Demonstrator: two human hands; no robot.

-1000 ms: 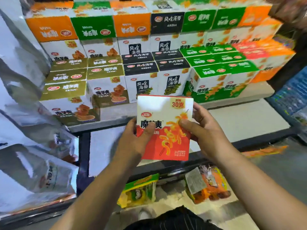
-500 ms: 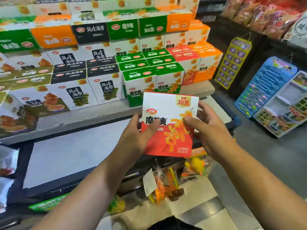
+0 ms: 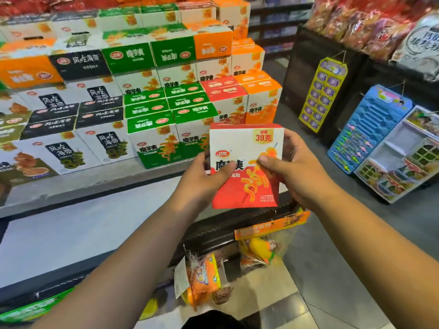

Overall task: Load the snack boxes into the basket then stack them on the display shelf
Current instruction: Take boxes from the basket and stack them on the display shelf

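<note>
display shelf (image 3: 95, 184): it runs across the left and the far side of the scene, and stacked boxes stand on its grey ledge.
green boxes (image 3: 152, 138): they are at the front of the stack, far and to the left of the hands, upright with their printed faces toward us.
left hand (image 3: 202, 181): it grips the left edge of the snack box, the thumb on the printed front and the fingers hidden behind.
red boxes (image 3: 225, 91): a stack of the same kind stands on the shelf, between the green boxes and the orange ones. It is directly beyond the hands and a little to the left.
snack box (image 3: 244, 143): it is in the air between the two hands, near us and not touching the shelf. Its long axis is almost vertical, its top leans slightly away, and its printed face is toward us.
right hand (image 3: 304, 174): it grips the right edge, the thumb on the front and the fingers wrapped behind.
relation for the coming move: the red stack lies farther away than the held box, so I judge the box must travel forward and slightly left. The left hand is on the nearer side to that stack.
basket: I cannot find it in this view.
</note>
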